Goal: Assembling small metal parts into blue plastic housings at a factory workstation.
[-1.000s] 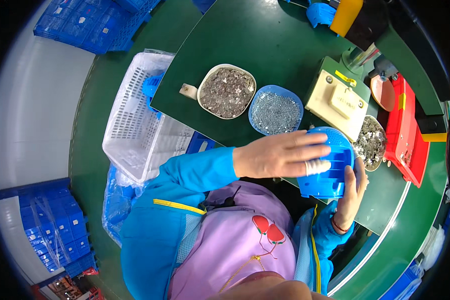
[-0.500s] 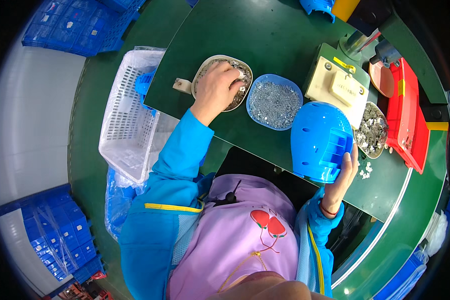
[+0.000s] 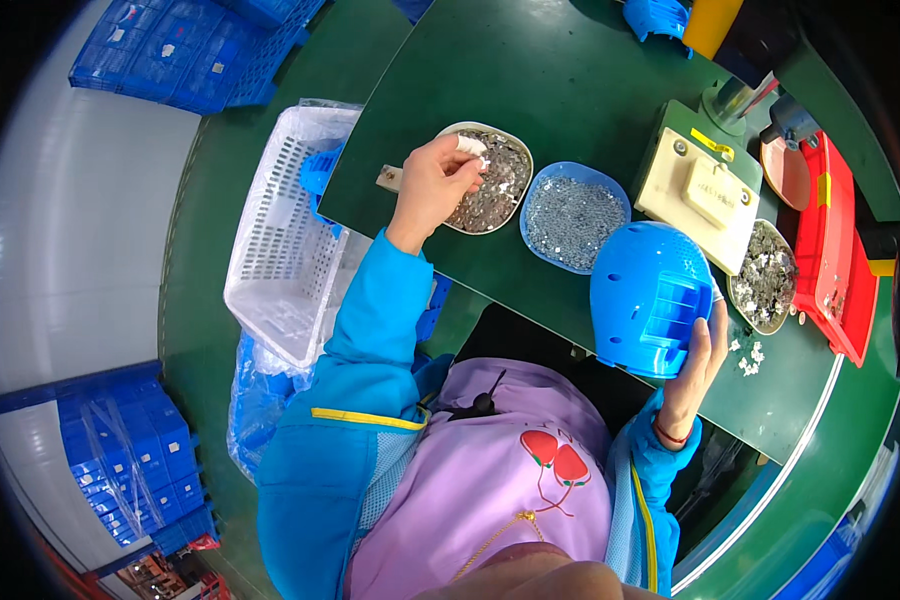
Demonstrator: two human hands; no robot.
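My left hand [image 3: 432, 192] is closed in a pinch above the left side of a pale bowl [image 3: 531, 170] filled with small metal-looking parts [image 3: 500, 180]. A white covering wraps one of its fingertips. A tiny whitish bit shows by the fingertips, too small to name. My right hand [image 3: 698, 370] grips a rounded blue plastic shell [image 3: 630, 290] by its right side, at the table's near edge. The shell has small holes and a slotted recess facing up. Between the hands sits a blue bowl [image 3: 526, 238] of small clear or silvery pieces [image 3: 575, 220].
Right of the bowls, a cream fixture block [image 3: 660, 190] stands beneath a metal column [image 3: 732, 100]. Beyond are a bowl of mixed small parts [image 3: 765, 275], white bits [image 3: 748, 355] and a red bin [image 3: 820, 250]. A white crate [image 3: 280, 240] stands left of the green table [image 3: 450, 80].
My left hand has drawn back from among the small parts, its fingers now pinched together. My right hand still holds the blue shell. The whole view has shifted slightly.
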